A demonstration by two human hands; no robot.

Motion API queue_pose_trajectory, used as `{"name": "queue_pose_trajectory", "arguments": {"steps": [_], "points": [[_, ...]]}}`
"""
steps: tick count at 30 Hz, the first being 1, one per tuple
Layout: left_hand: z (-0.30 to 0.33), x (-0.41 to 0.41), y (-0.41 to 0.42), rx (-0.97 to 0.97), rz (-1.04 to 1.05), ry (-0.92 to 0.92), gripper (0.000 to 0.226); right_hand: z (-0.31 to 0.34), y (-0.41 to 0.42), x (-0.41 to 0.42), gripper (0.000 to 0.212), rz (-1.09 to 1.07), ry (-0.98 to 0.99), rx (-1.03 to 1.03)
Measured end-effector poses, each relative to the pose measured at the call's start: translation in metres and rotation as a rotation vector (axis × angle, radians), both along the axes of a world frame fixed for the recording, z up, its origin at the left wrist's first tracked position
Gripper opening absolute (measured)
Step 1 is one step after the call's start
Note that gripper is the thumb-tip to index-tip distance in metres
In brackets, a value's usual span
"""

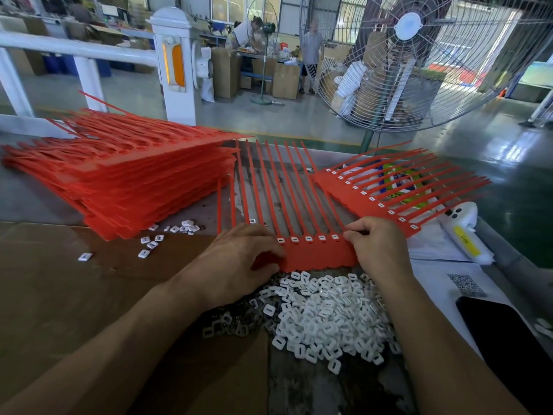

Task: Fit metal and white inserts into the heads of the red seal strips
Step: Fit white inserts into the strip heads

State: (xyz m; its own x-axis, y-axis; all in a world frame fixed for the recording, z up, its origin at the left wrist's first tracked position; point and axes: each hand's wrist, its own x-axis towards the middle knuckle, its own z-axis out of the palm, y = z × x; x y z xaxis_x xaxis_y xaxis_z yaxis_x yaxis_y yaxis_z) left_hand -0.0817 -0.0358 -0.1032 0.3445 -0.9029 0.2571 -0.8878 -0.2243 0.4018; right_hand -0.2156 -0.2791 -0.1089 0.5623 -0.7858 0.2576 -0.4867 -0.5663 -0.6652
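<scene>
A red seal strip sheet lies in front of me, tails pointing away, several of its heads holding white inserts. My left hand lies over the sheet's left end, fingers curled onto its heads. My right hand sits at the sheet's right end, fingertips pinched at the last head; whether they hold an insert is hidden. A heap of white inserts lies just below the sheet, with darker metal inserts at its left edge.
A tall stack of red strip sheets fills the left. Another sheet with inserts fitted lies at the right over papers. Loose inserts dot the cardboard. A black phone and white device sit right; a large fan stands behind.
</scene>
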Motion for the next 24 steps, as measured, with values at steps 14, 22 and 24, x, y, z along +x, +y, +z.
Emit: {"name": "queue_pose_trajectory", "arguments": {"steps": [14,22,24], "points": [[0.0000,-0.0007,-0.0004,0.011,0.001,0.001,0.032,0.0014,-0.0024,-0.0011,0.011,-0.019,-0.013,0.066],[0.0006,-0.0001,-0.0006,0.016,0.002,0.008,0.033,0.0026,-0.0013,-0.0006,0.011,-0.029,0.020,0.046],[0.0007,-0.0002,-0.0006,0.019,0.002,0.008,0.033,0.0043,0.0002,0.0000,0.009,-0.034,0.036,0.035]]}}
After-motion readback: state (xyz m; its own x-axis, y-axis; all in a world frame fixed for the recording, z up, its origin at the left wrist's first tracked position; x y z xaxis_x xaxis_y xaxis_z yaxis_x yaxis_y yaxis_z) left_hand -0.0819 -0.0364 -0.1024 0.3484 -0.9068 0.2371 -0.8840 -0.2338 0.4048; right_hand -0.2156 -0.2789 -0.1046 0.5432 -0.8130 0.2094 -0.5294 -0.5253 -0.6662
